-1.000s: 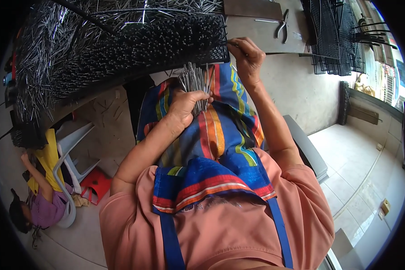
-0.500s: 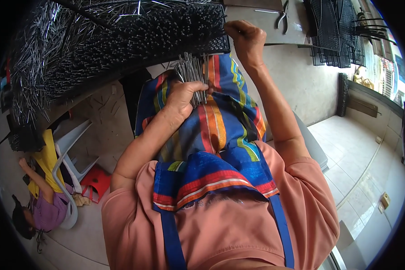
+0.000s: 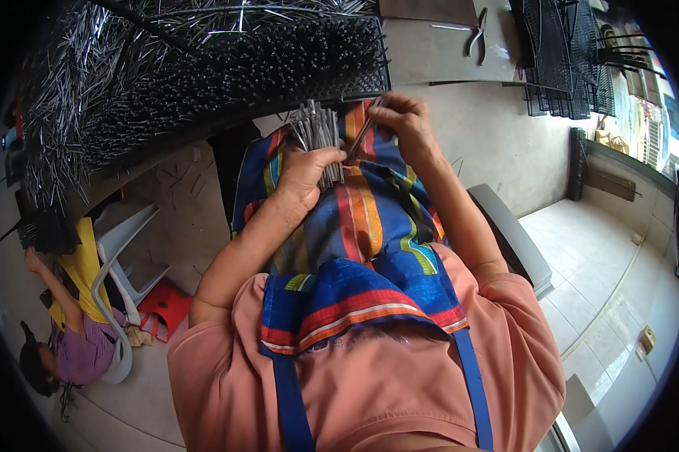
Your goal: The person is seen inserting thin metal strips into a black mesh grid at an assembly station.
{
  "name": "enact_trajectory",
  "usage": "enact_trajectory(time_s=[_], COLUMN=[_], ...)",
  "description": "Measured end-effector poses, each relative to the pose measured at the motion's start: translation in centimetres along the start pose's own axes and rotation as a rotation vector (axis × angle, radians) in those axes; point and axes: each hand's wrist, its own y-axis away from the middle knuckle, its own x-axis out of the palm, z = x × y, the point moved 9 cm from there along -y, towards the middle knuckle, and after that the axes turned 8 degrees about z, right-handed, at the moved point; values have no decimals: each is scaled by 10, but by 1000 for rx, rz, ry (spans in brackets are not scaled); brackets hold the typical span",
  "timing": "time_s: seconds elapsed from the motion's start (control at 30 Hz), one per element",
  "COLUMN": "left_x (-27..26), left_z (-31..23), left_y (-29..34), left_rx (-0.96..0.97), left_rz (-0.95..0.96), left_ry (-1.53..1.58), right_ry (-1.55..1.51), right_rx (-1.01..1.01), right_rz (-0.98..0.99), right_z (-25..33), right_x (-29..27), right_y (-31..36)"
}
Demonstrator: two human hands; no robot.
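Note:
My left hand (image 3: 303,175) is closed round a bundle of thin grey metal-looking rods (image 3: 321,135), thumb across the front, over my striped apron (image 3: 362,211). To its right, my right hand (image 3: 406,126) pinches a thin rod (image 3: 363,138) between thumb and fingers. That rod slants down toward the top of my left thumb; whether it touches the bundle I cannot tell. Just beyond both hands lies a black perforated tray (image 3: 366,84), packed with several rows of dark rods standing on end.
Loose shiny rods (image 3: 61,98) heap up behind and left of the tray. Pliers (image 3: 477,38) lie on the worktop (image 3: 422,64) at the far right. Black mesh panels (image 3: 562,56) hang beyond. Another person (image 3: 83,350) sits at the left by a grey plastic chair (image 3: 121,248) and a red bag (image 3: 162,307).
My right hand has come down and left from the tray's right edge to the bundle, and a rod now shows in its fingers. The left hand keeps its hold.

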Motion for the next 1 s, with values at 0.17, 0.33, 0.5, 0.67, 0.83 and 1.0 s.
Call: enact_trajectory(time_s=[0.17,0.33,0.5,0.67,0.83,1.0], left_x=[-3,8,2,6,-1,-4], left_z=[8,-5,8,0,5,13], left_y=[4,7,4,3,-4,-6], left_rx=[-21,-14,-80,-43,-14,-120], left_rz=[-20,53,64,74,71,69], left_ry=[38,54,68,51,135,135], right_ry=[211,567,629,653,894,970], right_rx=[-593,-916,-884,-864,-678,-764], right_rz=[-353,-297,-265,-264,-376,-421], right_z=[70,94,97,95,91,91], right_x=[-25,-4,2,3,13,12], right_y=[9,0,1,0,-13,-11])
